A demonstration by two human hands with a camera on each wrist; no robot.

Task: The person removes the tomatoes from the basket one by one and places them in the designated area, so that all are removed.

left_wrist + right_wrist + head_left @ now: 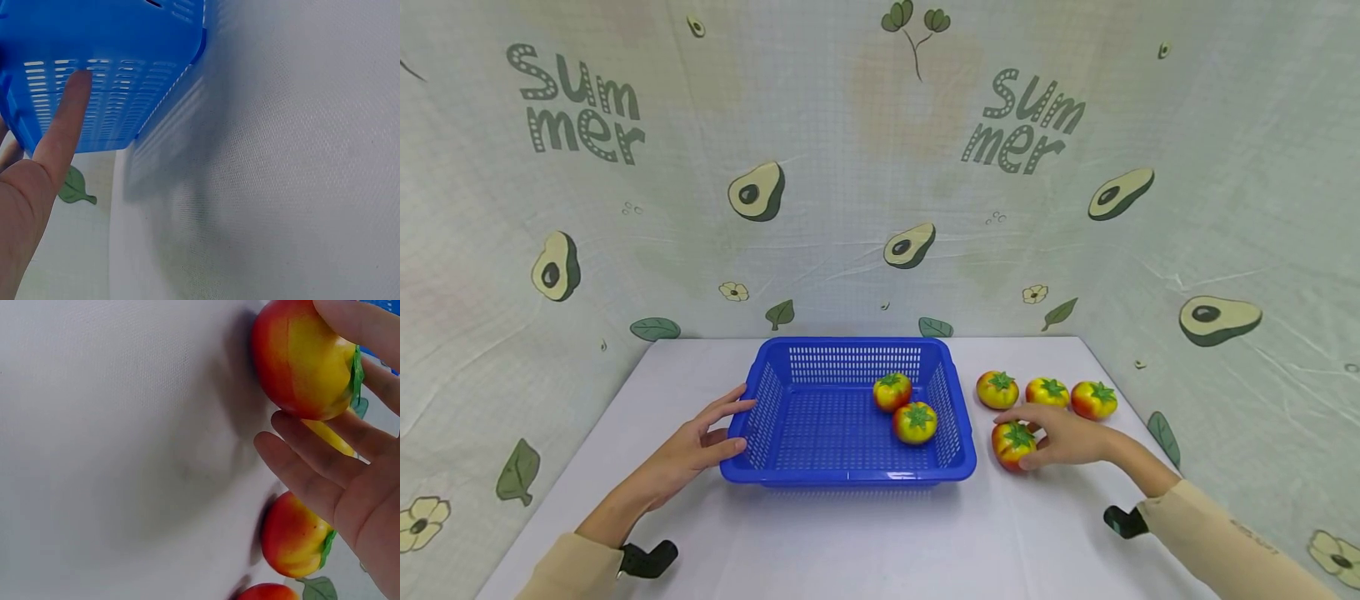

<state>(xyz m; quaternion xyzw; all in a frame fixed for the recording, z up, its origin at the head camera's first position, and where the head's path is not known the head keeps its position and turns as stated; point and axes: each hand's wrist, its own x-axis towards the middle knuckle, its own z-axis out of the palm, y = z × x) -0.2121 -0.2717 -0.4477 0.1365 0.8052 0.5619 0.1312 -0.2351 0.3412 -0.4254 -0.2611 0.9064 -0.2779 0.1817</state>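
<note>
A blue plastic basket stands on the table, with a red-and-yellow persimmon and a second persimmon inside, towards its right end. My left hand rests against the basket's left side with extended fingers. In the left wrist view, one straight finger presses the slotted wall. To the right of the basket, my right hand holds a persimmon between thumb and fingers. The right wrist view shows the thumb on this persimmon, while two lower fingers extend beneath it.
Behind the right hand sit three more persimmons: one near the basket, a middle one and a right one. A white cloth covers the table. Printed fabric hangs at the back and both sides.
</note>
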